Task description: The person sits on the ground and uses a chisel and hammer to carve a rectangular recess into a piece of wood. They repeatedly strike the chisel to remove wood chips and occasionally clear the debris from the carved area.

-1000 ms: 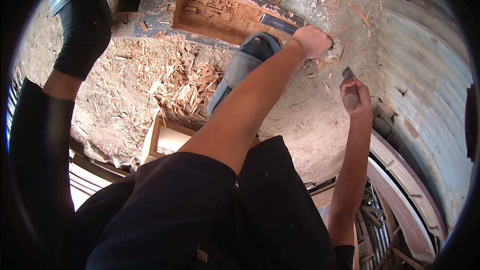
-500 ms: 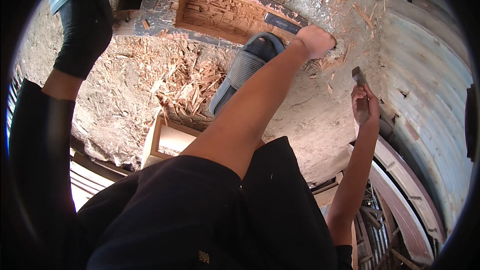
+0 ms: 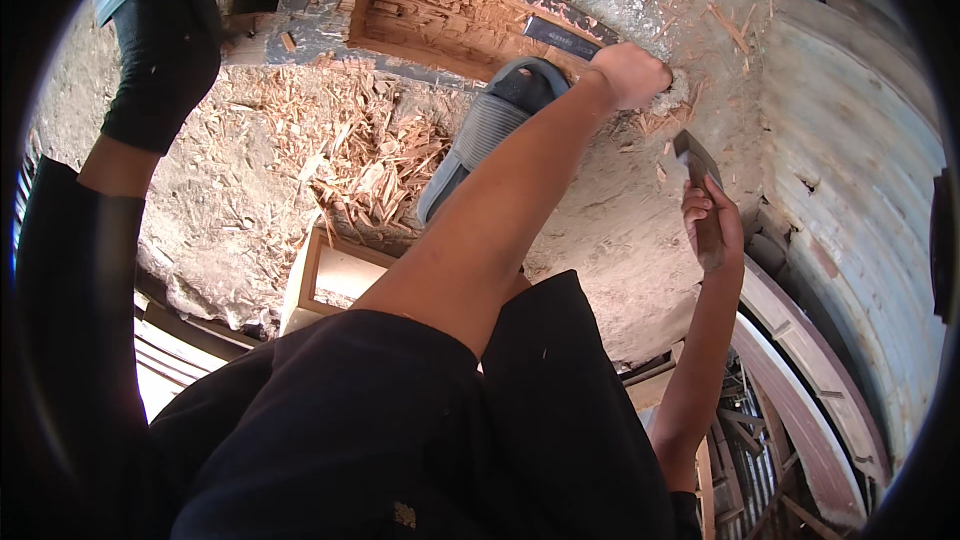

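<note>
A left hand, fist closed around one end of a dark, flat metal chisel, holds it at the right end of a rectangular recess in a worn, grey-painted wooden beam; the right hand, fingers wrapped around a short brown tool with a grey metal head, hovers off the beam's right end, apart from the chisel; a grey ribbed sandal sits by the beam's near edge; pale wood chips litter the earthen floor.

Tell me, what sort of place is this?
Probably a rough, makeshift woodworking spot, perhaps in a shed: there's a hollowed wooden beam, wood chips heaped beside it, and corrugated metal sheeting along the right.
</note>
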Demonstrator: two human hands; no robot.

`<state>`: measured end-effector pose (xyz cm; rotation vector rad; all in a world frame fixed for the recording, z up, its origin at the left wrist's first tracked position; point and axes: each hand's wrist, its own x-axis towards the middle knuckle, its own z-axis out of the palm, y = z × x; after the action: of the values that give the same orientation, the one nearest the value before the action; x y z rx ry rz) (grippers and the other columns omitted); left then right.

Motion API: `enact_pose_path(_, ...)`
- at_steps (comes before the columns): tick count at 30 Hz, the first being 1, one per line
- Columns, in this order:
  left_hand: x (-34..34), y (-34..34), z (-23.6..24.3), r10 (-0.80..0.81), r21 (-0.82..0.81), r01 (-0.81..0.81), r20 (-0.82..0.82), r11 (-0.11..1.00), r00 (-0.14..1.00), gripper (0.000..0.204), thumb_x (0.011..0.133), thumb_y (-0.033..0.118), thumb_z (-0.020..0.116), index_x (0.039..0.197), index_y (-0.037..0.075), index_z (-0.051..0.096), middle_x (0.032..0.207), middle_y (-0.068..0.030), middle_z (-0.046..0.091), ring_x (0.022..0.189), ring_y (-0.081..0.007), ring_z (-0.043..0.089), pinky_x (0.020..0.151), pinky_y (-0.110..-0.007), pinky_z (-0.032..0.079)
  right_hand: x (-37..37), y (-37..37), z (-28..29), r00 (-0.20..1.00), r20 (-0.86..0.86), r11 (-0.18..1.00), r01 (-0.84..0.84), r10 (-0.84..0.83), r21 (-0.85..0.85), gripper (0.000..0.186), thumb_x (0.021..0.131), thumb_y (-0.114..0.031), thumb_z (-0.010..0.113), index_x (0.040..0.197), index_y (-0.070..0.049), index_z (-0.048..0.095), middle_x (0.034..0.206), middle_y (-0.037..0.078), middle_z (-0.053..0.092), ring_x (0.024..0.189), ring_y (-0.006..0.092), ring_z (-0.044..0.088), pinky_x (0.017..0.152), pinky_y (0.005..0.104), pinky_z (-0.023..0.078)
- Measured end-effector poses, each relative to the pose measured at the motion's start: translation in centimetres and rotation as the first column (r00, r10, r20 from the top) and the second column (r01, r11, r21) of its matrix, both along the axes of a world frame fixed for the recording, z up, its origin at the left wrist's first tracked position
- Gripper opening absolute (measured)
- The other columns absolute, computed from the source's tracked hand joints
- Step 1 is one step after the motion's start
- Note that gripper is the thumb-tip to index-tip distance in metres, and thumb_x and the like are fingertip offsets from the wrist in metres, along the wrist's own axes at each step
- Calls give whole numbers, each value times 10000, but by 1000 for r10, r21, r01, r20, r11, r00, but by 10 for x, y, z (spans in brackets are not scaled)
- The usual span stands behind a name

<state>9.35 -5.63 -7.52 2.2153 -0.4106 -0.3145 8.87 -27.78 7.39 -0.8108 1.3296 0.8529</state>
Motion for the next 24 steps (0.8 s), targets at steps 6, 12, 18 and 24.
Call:
enact_pose_path(6, 1, -3, 3, 29, -30, -29, -14, 999, 999, 146, 729, 122, 555, 824, 43, 632, 813, -145, 655, 788, -301, 644, 704, -382, 519, 24, -30, -9, 964, 266, 968, 65, 2, -244, 143, 901, -86, 457, 1011, 5, 440, 690, 36, 448, 580, 110, 461, 533, 224, 433)
enact_pose_path(12, 0, 3, -1, 8, -29, -8, -16, 1000, 1000, 136, 726, 122, 557, 807, 37, 626, 786, -144, 654, 773, -306, 646, 701, -387, 519, 7, 69, 8, 988, 65, 982, -145, 138, 121, 222, 911, -180, 508, 1005, 17, 468, 684, 28, 460, 563, 78, 456, 498, 219, 412)
enact_pose_path(18, 0, -2, -6, 26, -16, -26, 36, 1000, 999, 138, 698, 116, 566, 793, 31, 621, 764, -154, 650, 742, -311, 646, 672, -392, 523, 10, 25, 17, 995, 90, 999, -51, 49, 15, 228, 924, -169, 478, 1011, 41, 457, 704, 36, 467, 560, 91, 456, 499, 219, 411)
enact_pose_path(24, 2, 0, 2, 6, -15, -6, 10, 1000, 1000, 144, 713, 120, 564, 808, 29, 622, 786, -158, 651, 773, -308, 645, 682, -392, 519, 32, -6, -4, 952, 275, 977, 176, -137, -122, 122, 904, -92, 466, 955, 18, 451, 687, 29, 451, 560, 109, 450, 536, 233, 429)
